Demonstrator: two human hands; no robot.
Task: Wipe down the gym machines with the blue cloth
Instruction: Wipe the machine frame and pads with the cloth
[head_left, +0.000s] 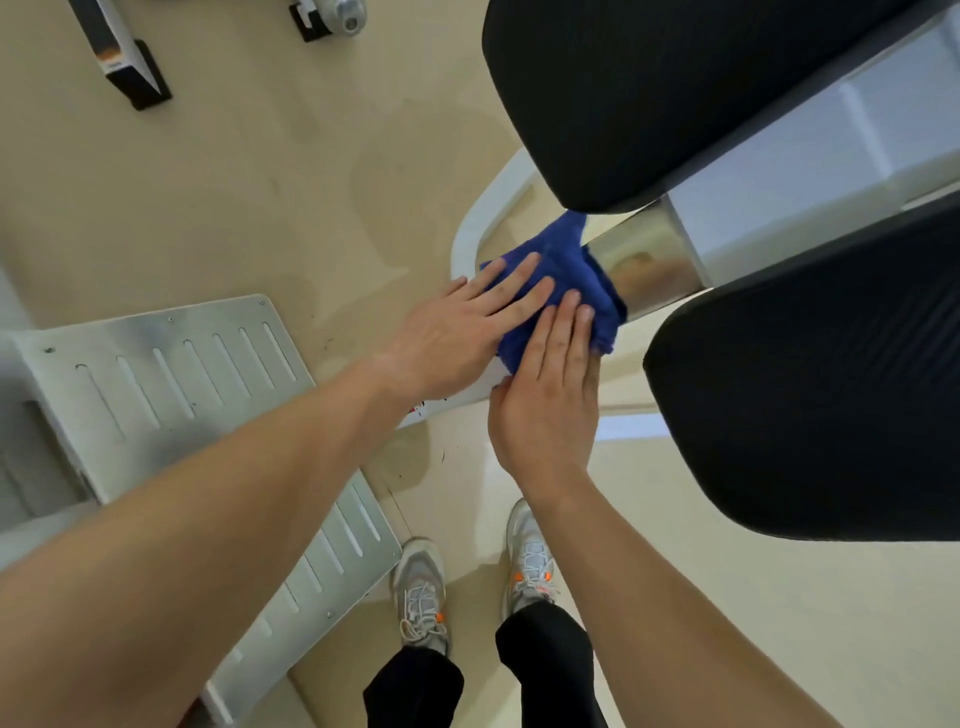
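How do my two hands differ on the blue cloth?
The left hand comes from the left with fingers spread; the right hand comes from below with fingers close together. On the blue cloth the left lies at the middle, the right at the near edge. Both press flat.

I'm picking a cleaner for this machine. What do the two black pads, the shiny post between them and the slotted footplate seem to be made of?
Upper black pad and lower black pad: probably vinyl or faux-leather over foam; matte, finely textured, rounded edges.
Shiny post: polished or chromed metal; it mirrors its surroundings.
Slotted footplate: likely brushed aluminium or steel; dull grey sheen, visible screws.
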